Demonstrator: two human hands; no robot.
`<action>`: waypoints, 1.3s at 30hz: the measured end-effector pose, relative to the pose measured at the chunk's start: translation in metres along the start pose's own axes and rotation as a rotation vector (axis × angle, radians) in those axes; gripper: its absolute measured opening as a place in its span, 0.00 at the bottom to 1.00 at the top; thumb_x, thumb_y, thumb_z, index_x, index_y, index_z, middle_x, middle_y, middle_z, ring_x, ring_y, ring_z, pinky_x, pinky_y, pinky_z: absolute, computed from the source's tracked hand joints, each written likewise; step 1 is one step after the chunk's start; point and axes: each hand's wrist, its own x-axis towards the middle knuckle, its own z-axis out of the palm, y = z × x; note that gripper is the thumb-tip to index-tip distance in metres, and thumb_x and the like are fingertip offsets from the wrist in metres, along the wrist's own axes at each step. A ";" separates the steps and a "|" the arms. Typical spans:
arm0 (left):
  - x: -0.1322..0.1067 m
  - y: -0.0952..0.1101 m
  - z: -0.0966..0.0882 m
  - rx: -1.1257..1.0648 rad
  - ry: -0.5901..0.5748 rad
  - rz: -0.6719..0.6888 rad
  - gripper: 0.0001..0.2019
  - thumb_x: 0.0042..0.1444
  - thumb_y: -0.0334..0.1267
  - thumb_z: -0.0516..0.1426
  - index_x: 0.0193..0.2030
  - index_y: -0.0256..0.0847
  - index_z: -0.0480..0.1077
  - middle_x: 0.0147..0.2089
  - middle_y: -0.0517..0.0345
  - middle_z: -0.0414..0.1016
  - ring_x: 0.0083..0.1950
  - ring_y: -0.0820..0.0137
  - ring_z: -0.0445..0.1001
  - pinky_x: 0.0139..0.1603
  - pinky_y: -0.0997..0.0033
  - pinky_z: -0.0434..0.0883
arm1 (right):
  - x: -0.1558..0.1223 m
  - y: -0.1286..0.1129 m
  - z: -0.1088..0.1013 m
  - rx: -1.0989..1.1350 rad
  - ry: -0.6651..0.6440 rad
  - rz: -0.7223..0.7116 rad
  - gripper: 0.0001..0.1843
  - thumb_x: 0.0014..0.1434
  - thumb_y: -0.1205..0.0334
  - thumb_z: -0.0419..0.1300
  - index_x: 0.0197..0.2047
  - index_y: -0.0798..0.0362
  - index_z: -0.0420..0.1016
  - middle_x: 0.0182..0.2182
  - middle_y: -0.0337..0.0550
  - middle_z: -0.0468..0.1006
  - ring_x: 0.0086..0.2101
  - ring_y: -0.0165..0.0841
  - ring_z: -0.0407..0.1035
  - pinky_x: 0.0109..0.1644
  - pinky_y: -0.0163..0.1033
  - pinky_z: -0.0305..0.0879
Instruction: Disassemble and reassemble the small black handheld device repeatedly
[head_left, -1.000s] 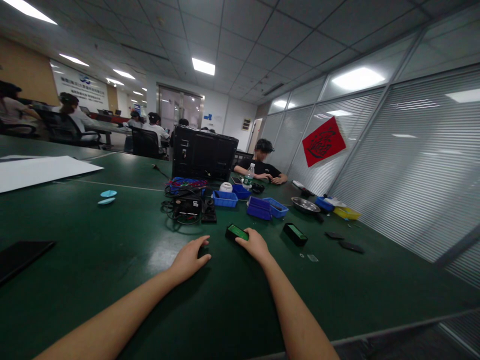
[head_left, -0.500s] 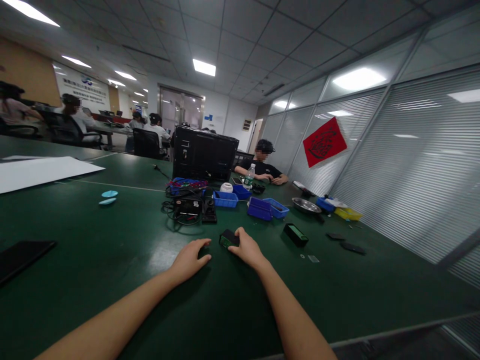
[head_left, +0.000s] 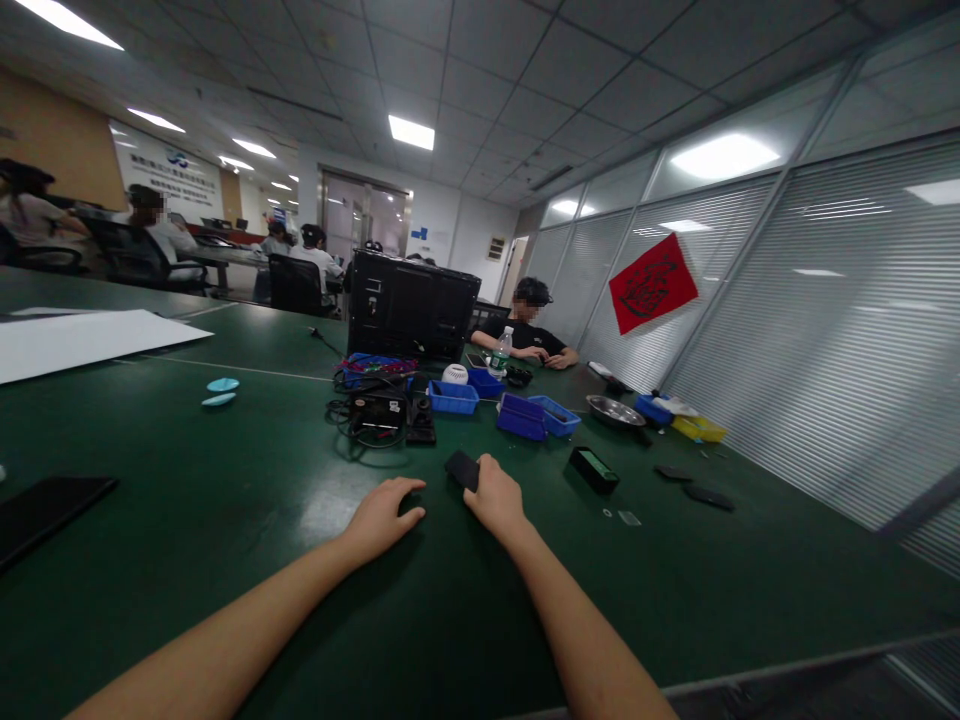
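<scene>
My right hand (head_left: 495, 498) is closed around a small black box-shaped part (head_left: 461, 469) and holds it tilted just above the green table (head_left: 225, 500), with its dark side towards me. My left hand (head_left: 382, 518) rests palm down on the table beside it, fingers curled lightly with nothing visible in them. A second, similar black part with a green face (head_left: 594, 468) lies on the table to the right.
Blue bins (head_left: 536, 415), a soldering station with cables (head_left: 379, 415), a large black case (head_left: 411, 305), a metal bowl (head_left: 613, 410) and a yellow tray (head_left: 697, 428) stand further back. Flat dark pieces (head_left: 694, 485) lie at right, a black slab (head_left: 45, 505) at left. A person (head_left: 529, 335) sits beyond.
My right hand has lifted the black part and turned it over, so its green face no longer shows. My left hand has stayed where it was.
</scene>
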 end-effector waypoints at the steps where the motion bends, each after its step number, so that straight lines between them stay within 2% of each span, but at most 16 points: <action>1: 0.000 0.000 0.000 -0.002 0.001 0.002 0.19 0.49 0.39 0.54 0.50 0.42 0.66 0.50 0.56 0.70 0.51 0.67 0.66 0.54 0.68 0.60 | -0.002 -0.004 0.002 -0.044 0.039 -0.011 0.19 0.48 0.60 0.58 0.44 0.54 0.60 0.40 0.49 0.69 0.36 0.38 0.67 0.33 0.38 0.59; 5: 0.000 0.002 0.000 -0.002 0.002 -0.011 0.19 0.49 0.39 0.54 0.49 0.42 0.66 0.50 0.56 0.70 0.51 0.67 0.66 0.54 0.68 0.60 | -0.011 -0.021 0.006 -0.192 0.144 -0.088 0.15 0.51 0.63 0.57 0.42 0.56 0.60 0.38 0.50 0.68 0.36 0.39 0.66 0.36 0.41 0.60; 8: 0.000 0.003 0.000 0.000 0.005 -0.015 0.19 0.49 0.38 0.54 0.49 0.42 0.66 0.50 0.55 0.70 0.51 0.67 0.67 0.54 0.68 0.60 | -0.020 -0.035 0.004 -0.199 0.170 -0.146 0.18 0.50 0.57 0.59 0.41 0.55 0.61 0.39 0.50 0.67 0.38 0.41 0.64 0.37 0.42 0.60; 11: 0.001 0.002 0.000 0.001 0.011 -0.011 0.19 0.48 0.38 0.54 0.49 0.42 0.67 0.50 0.55 0.70 0.51 0.67 0.67 0.54 0.68 0.60 | -0.024 -0.041 0.000 -0.099 0.153 -0.167 0.20 0.51 0.51 0.57 0.43 0.53 0.61 0.41 0.50 0.66 0.39 0.40 0.64 0.37 0.41 0.60; 14: 0.001 0.001 0.000 -0.001 0.011 -0.015 0.19 0.49 0.38 0.54 0.49 0.41 0.66 0.50 0.54 0.70 0.51 0.67 0.67 0.54 0.68 0.60 | -0.018 -0.032 -0.001 0.151 0.108 -0.125 0.18 0.56 0.48 0.50 0.42 0.52 0.62 0.40 0.46 0.68 0.37 0.35 0.66 0.37 0.38 0.61; 17: 0.000 0.001 0.000 -0.018 0.014 -0.016 0.20 0.49 0.39 0.54 0.50 0.42 0.65 0.51 0.54 0.70 0.51 0.66 0.66 0.54 0.68 0.60 | -0.004 -0.013 0.005 0.504 0.033 -0.052 0.17 0.60 0.49 0.43 0.37 0.52 0.64 0.32 0.41 0.71 0.32 0.30 0.68 0.35 0.35 0.62; 18: 0.000 0.001 0.000 -0.031 0.014 -0.019 0.20 0.49 0.40 0.54 0.51 0.42 0.65 0.51 0.54 0.70 0.51 0.66 0.67 0.54 0.67 0.60 | 0.001 -0.007 0.008 0.613 -0.012 -0.005 0.18 0.60 0.50 0.42 0.36 0.53 0.64 0.29 0.39 0.70 0.28 0.28 0.68 0.31 0.33 0.63; 20: 0.000 0.001 0.000 -0.071 0.018 -0.032 0.21 0.50 0.41 0.53 0.52 0.41 0.63 0.51 0.54 0.70 0.51 0.66 0.67 0.54 0.67 0.61 | 0.008 0.000 0.016 0.802 -0.131 0.080 0.15 0.59 0.52 0.44 0.36 0.53 0.64 0.24 0.37 0.68 0.20 0.26 0.65 0.23 0.31 0.62; 22: 0.000 0.001 0.001 -0.113 0.034 -0.052 0.23 0.51 0.44 0.52 0.54 0.40 0.60 0.52 0.52 0.69 0.51 0.66 0.67 0.53 0.67 0.62 | 0.010 -0.002 0.022 0.974 -0.240 0.119 0.12 0.57 0.55 0.48 0.39 0.54 0.62 0.21 0.35 0.66 0.16 0.25 0.63 0.18 0.31 0.61; 27: 0.001 -0.001 0.003 -0.114 0.105 -0.051 0.31 0.48 0.46 0.54 0.58 0.37 0.54 0.58 0.47 0.62 0.57 0.62 0.62 0.57 0.63 0.59 | 0.000 -0.021 0.026 1.337 -0.461 0.019 0.19 0.52 0.59 0.55 0.46 0.56 0.59 0.27 0.38 0.68 0.23 0.29 0.69 0.21 0.35 0.68; 32: 0.001 -0.001 0.006 -0.033 0.147 -0.068 0.39 0.44 0.48 0.57 0.61 0.35 0.49 0.61 0.44 0.57 0.60 0.60 0.57 0.57 0.63 0.57 | -0.007 -0.024 0.022 1.382 -0.543 -0.099 0.20 0.48 0.60 0.59 0.45 0.56 0.61 0.29 0.39 0.69 0.27 0.30 0.70 0.24 0.34 0.69; 35: 0.000 0.002 0.007 0.026 0.111 -0.102 0.37 0.46 0.46 0.55 0.61 0.37 0.47 0.58 0.46 0.61 0.57 0.61 0.62 0.54 0.66 0.59 | -0.006 -0.021 0.021 1.334 -0.581 -0.122 0.18 0.48 0.61 0.59 0.42 0.57 0.63 0.29 0.41 0.71 0.26 0.29 0.69 0.23 0.32 0.66; 39: 0.000 0.009 0.004 0.129 0.082 -0.244 0.33 0.50 0.45 0.50 0.62 0.36 0.46 0.51 0.44 0.69 0.50 0.59 0.68 0.47 0.66 0.62 | -0.004 -0.018 0.021 1.271 -0.601 -0.144 0.14 0.48 0.62 0.59 0.39 0.58 0.66 0.31 0.43 0.72 0.25 0.27 0.69 0.22 0.31 0.66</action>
